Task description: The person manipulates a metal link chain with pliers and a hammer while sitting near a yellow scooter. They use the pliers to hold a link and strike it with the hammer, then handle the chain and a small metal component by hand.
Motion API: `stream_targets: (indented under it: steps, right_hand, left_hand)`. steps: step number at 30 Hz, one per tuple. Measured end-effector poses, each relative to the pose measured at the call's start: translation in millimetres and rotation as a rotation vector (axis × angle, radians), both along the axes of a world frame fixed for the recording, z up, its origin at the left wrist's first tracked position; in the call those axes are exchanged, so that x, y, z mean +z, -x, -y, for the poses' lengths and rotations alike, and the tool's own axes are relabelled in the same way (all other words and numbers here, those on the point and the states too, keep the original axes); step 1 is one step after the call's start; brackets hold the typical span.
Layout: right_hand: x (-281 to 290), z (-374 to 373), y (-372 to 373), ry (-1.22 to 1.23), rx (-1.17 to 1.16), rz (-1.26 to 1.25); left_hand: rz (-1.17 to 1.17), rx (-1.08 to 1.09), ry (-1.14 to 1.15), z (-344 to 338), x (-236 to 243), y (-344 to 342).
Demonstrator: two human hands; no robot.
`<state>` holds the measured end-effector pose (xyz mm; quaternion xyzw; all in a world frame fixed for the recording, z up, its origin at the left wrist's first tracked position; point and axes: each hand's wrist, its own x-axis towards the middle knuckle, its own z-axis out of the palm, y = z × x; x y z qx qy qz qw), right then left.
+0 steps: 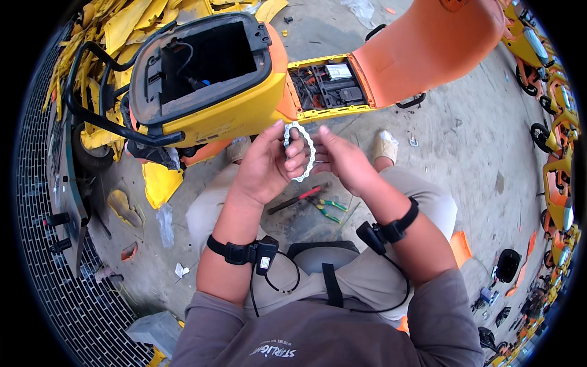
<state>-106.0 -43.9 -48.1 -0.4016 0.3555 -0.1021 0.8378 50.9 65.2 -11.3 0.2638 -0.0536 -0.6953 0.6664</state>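
My left hand [269,162] grips a silvery chain [310,153], which hangs in an oval loop with its links around my curled fingers. Just right of the loop is my right hand [342,159], thumb raised and apart from its loosely bent fingers; whether the fingertips touch the chain I cannot tell. Beneath both hands, on the concrete between my legs, lie a red-handled tool [299,197] and green-and-yellow-handled pliers [330,208].
A yellow-and-orange scooter [220,116] stands ahead, its compartment [327,88] exposed. Yellow panels [122,30] are heaped at back left; more scooters [556,171] line the right. Loose parts [507,263] lie on the floor [440,140]. A brick surface [61,257] borders the left.
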Motion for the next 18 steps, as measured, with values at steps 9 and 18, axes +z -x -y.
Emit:
stream_targets:
  steps: [9,18]
  right_hand:
    - [53,38,-12,0.416,0.154,0.039]
    - [68,45,-19,0.340,0.127,0.054]
  left_hand:
    - [0.233,0.145,-0.045,18,6,4]
    - [0.246,0.106,-0.030,14,11,-5]
